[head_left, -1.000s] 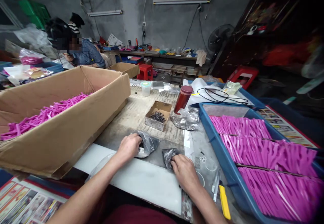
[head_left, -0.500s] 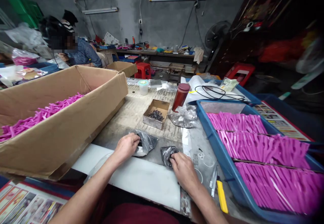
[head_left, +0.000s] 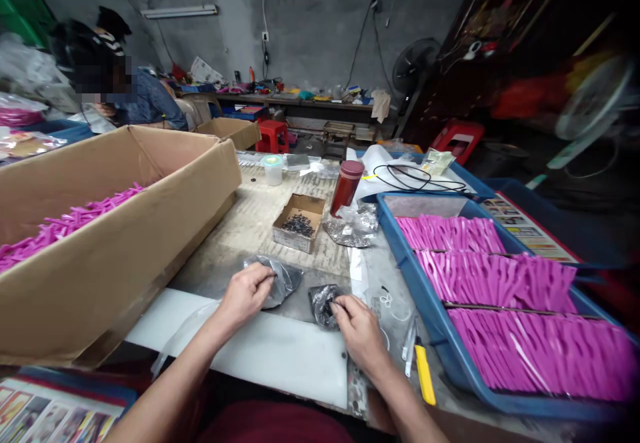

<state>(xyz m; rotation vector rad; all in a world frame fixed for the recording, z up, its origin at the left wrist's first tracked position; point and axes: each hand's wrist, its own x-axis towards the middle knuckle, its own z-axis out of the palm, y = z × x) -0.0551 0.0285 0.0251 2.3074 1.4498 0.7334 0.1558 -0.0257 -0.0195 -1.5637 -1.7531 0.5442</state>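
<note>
My left hand is closed in a pinch over a clear plastic bag with dark contents. A tiny dark bit shows at its fingertips, too small to name. To the right, my right hand pinches at the mouth of a smaller bag that looks dark inside. What lies between its fingertips is hidden. Both bags rest on the table by the edge of a white sheet. Beyond them stands a small cardboard box of little black parts.
At left is a large carton of pink pieces. A blue crate on the right holds rows of pink strips. A yellow-handled cutter, a red-brown flask and a lidded tub stand or lie around. A co-worker sits beyond.
The view has shifted slightly, so the scene sits further left. My left hand has drawn back a little from inside the clear bag, fingertips raised. My right hand stays at the smaller bag.
</note>
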